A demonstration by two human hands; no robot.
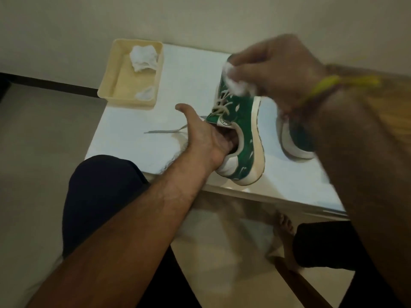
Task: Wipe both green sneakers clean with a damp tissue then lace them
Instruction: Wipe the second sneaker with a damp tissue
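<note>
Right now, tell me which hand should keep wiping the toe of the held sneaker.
Right. The right hand already pinches the tissue at the toe of the sneaker, while the left hand has its fingers inside the opening, steadying it.

No readable text, number or brand anywhere in view. Round emblem on tongue of held green sneaker: white disc, dark ring, marks inside too small and blurred to read. White patches on sneaker's green side panel: shapes only, no letters made out. Second green sneaker on table: no marking visible. Beige tray: plain, no label.
</note>
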